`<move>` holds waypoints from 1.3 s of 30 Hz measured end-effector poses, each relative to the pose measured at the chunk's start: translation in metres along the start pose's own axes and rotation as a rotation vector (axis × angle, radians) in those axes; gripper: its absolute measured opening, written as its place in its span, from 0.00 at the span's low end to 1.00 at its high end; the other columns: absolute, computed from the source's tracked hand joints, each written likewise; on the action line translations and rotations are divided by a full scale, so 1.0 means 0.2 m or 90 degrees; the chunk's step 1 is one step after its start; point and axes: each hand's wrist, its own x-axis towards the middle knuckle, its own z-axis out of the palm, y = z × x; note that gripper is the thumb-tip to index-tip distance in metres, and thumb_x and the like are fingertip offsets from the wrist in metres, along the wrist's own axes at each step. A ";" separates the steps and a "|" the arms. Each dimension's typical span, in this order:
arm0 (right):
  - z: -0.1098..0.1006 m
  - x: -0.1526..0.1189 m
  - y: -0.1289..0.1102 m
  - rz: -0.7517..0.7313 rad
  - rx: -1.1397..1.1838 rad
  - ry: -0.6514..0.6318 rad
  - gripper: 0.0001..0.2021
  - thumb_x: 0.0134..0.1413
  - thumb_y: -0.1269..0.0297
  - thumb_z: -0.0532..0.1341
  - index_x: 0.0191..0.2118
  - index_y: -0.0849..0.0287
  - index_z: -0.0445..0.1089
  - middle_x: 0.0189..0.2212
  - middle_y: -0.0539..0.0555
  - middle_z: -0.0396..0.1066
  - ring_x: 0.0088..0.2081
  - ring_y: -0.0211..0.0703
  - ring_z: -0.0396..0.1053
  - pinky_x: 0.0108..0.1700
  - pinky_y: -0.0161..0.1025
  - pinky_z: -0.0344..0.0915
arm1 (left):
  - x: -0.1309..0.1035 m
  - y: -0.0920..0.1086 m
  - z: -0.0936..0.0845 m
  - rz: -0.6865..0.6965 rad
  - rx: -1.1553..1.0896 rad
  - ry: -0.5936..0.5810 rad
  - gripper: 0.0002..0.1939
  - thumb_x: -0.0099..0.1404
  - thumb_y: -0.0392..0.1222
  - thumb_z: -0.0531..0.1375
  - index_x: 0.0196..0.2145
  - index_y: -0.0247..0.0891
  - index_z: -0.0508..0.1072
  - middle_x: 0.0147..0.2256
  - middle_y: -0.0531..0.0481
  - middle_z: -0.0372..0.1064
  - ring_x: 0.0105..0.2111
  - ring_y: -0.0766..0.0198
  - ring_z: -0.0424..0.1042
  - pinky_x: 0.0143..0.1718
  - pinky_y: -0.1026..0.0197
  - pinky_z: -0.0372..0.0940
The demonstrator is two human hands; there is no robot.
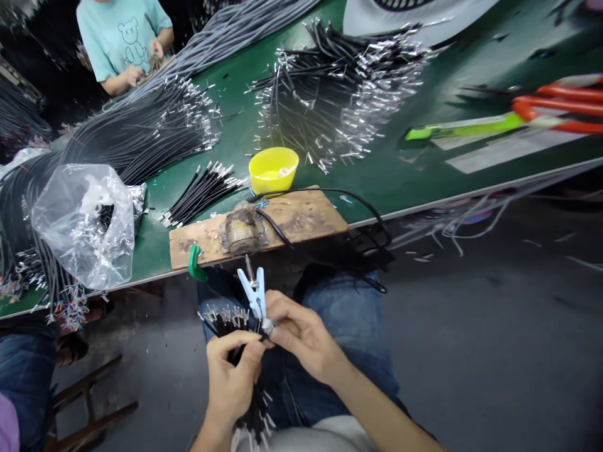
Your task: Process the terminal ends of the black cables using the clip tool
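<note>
Below the table edge, my left hand (233, 373) is closed round a bundle of short black cables (257, 414) with bare silvery ends. Its thumb and forefinger pinch close to my right fingers. My right hand (301, 336) is closed at the jaw end of a light blue clothespin (255, 292), whose handles point up. A small whitish wad (267, 325) shows at the clothespin's jaws, beside my right fingertips. Just behind the clothespin, a metal shaft (249, 271) sticks out from a small grimy motor (244, 229). Whether the clothespin touches the shaft, I cannot tell.
The motor sits on a wooden board (311, 213) by a green clamp (195, 262). On the green table (235, 135) lie cable piles (330, 94), a yellow bowl (273, 172), a plastic bag (85, 226) and orange-handled tools (556, 103). Across from me, a person (125, 44) handles something.
</note>
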 end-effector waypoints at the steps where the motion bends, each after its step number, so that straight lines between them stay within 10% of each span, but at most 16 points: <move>1: -0.01 0.01 0.00 0.084 0.105 -0.027 0.10 0.54 0.59 0.61 0.26 0.59 0.66 0.25 0.50 0.59 0.27 0.38 0.58 0.29 0.35 0.56 | 0.01 0.01 -0.01 0.011 0.000 -0.004 0.14 0.60 0.45 0.59 0.26 0.35 0.80 0.15 0.51 0.70 0.16 0.67 0.65 0.20 0.65 0.59; 5: -0.04 0.06 -0.03 0.310 0.272 -0.077 0.18 0.37 0.51 0.70 0.23 0.62 0.70 0.22 0.49 0.62 0.25 0.35 0.58 0.28 0.33 0.53 | 0.02 0.06 -0.03 0.042 0.009 0.013 0.08 0.56 0.41 0.63 0.25 0.36 0.80 0.24 0.49 0.77 0.25 0.62 0.73 0.33 0.62 0.63; 11: -0.06 0.12 -0.04 0.410 0.260 -0.041 0.16 0.26 0.56 0.74 0.20 0.63 0.73 0.19 0.49 0.68 0.22 0.34 0.61 0.27 0.33 0.56 | 0.03 0.07 -0.02 0.051 -0.006 0.050 0.04 0.54 0.37 0.64 0.26 0.37 0.80 0.24 0.50 0.77 0.27 0.62 0.74 0.34 0.62 0.65; 18: 0.03 0.22 -0.02 0.289 0.374 0.063 0.19 0.38 0.47 0.68 0.25 0.61 0.75 0.21 0.50 0.70 0.25 0.33 0.62 0.28 0.30 0.59 | -0.02 0.05 -0.05 0.069 -0.006 0.134 0.03 0.53 0.38 0.65 0.26 0.37 0.80 0.24 0.49 0.77 0.28 0.60 0.75 0.35 0.60 0.67; 25: 0.09 0.28 -0.05 0.254 0.406 0.051 0.19 0.37 0.47 0.69 0.23 0.62 0.75 0.22 0.51 0.68 0.24 0.33 0.60 0.26 0.30 0.59 | -0.01 0.09 -0.02 0.086 0.019 0.186 0.05 0.55 0.38 0.63 0.26 0.38 0.80 0.25 0.51 0.78 0.27 0.60 0.76 0.46 0.56 0.67; 33: 0.11 0.29 -0.05 0.317 0.376 0.117 0.26 0.22 0.42 0.71 0.17 0.63 0.68 0.14 0.46 0.58 0.18 0.30 0.51 0.20 0.30 0.48 | 0.03 0.13 0.01 0.081 0.043 0.185 0.05 0.54 0.38 0.63 0.25 0.38 0.80 0.24 0.49 0.77 0.26 0.59 0.75 0.34 0.60 0.69; 39: 0.05 0.26 0.04 0.305 0.405 0.126 0.28 0.29 0.34 0.64 0.22 0.60 0.72 0.18 0.50 0.66 0.24 0.38 0.61 0.29 0.36 0.59 | 0.01 0.12 -0.01 0.072 0.051 0.163 0.05 0.55 0.39 0.63 0.25 0.38 0.79 0.24 0.50 0.77 0.26 0.59 0.75 0.36 0.59 0.68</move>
